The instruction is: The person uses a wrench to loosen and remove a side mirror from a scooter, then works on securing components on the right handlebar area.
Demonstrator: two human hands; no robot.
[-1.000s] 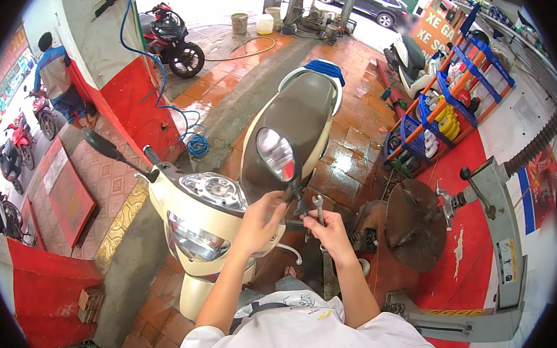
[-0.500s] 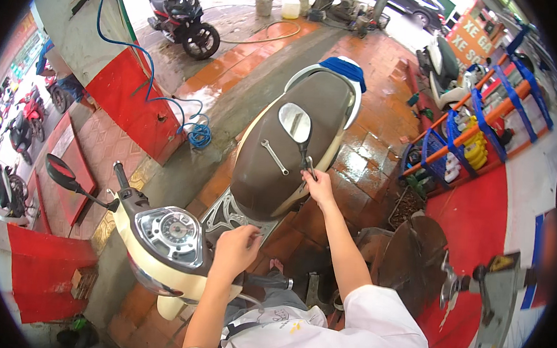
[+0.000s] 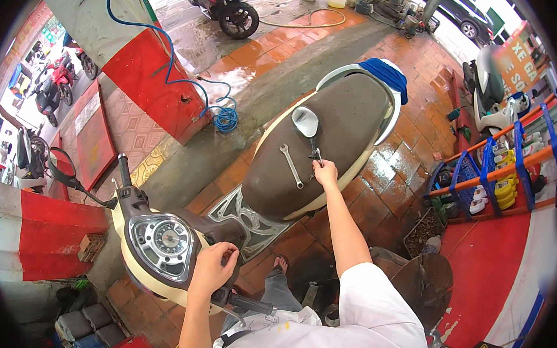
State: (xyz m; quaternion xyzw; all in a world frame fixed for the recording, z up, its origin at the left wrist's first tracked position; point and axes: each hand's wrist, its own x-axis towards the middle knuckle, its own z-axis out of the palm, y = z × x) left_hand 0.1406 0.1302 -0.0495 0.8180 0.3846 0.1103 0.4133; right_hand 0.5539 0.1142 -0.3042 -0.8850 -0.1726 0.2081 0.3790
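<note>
My right hand [image 3: 326,175] is closed around the stem end of a side mirror [image 3: 305,122], over the brown seat [image 3: 339,126] of a cream scooter. Whether the mirror rests on the seat or hovers just above it is hard to tell. Left of that hand, an open-ended wrench [image 3: 292,166] lies on the seat. My left hand [image 3: 214,269] is raised beside the scooter's round instrument cluster [image 3: 163,240], its fingers curled together; anything small in them is hidden. The other side mirror [image 3: 62,163] stands on the left handlebar grip [image 3: 124,170].
A silver footboard [image 3: 259,227] lies between seat and handlebar. Blue cloth [image 3: 386,77] drapes the scooter's tail. A coiled blue hose [image 3: 225,119] sits beyond it on the left. At right stands a rack [image 3: 482,177] of bottles, with a dark round stool [image 3: 423,282] nearer me.
My right hand has brought the mirror lower over the seat and tilted its face. My left hand has shifted slightly toward the handlebar, fingers still curled. The view has turned.
</note>
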